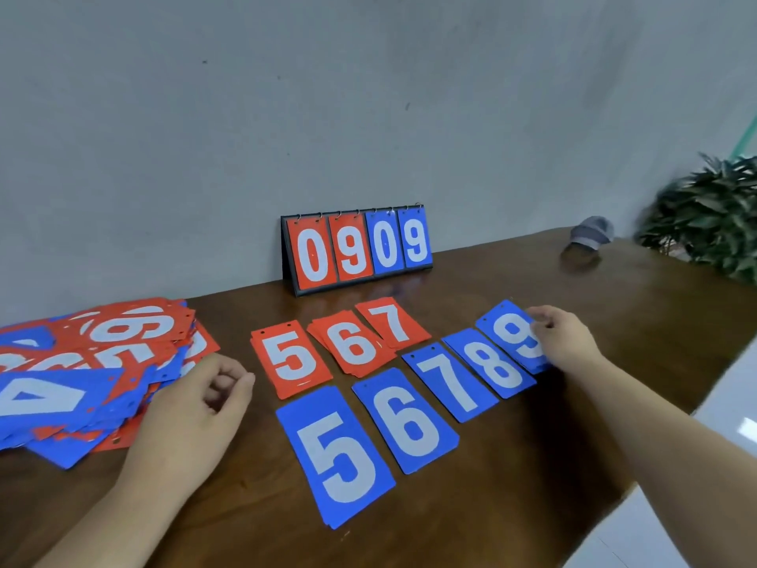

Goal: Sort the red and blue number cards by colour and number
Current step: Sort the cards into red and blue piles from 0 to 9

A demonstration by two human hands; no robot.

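Grey cap (592, 235) — leafy plant (712, 215) nearby

A plain indoor room, office-like: a bare grey wall (368, 96) fills the upper frame, a polished brown wooden table (532, 465) lies below, a leafy plant (712, 223) stands at the right edge, and pale glossy floor (733, 395) shows lower right.

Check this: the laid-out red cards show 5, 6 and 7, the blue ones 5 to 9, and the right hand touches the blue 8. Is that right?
Not quite. The head view shows the right hand on the blue 9, not on the blue 8 beside it. The rest is right.
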